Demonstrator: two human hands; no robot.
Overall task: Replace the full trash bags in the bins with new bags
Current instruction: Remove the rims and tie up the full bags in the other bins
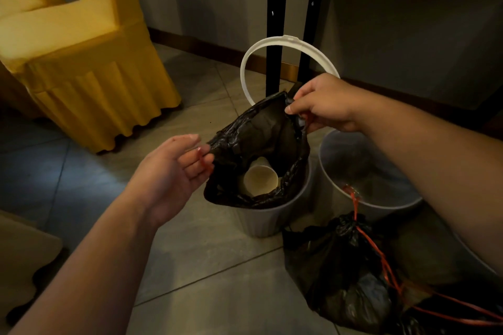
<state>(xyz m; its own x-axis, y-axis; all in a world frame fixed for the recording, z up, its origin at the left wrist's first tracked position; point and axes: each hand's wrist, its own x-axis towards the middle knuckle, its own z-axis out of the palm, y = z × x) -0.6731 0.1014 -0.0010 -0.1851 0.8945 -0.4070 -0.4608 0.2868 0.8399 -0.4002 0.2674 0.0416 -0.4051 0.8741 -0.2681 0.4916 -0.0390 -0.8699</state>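
While the yellow-draped chair fills the far left of the scene, the left hand sits at left of centre, palm half open, its fingertips pinching the left edge of the black bag's mouth where a red drawstring shows. This bag lies between the two hands, its body hanging into the grey bin directly below, with paper cups visible inside. A white retaining ring stands tilted at the far side of the bin, in front of dark table legs. The right hand, closed, grips the bag's far right edge, raised above the left. Farther right stands a second bin, seemingly without a black liner, and near it on the floor lies a tied full bag trailing red cord. Likely risks: with the mouth unclosed and held unevenly, a lift could tip the bag and spill the cups; the left pinch looks light and could slip off the thin plastic; a jerk might drag the bin over or knock the ring loose.
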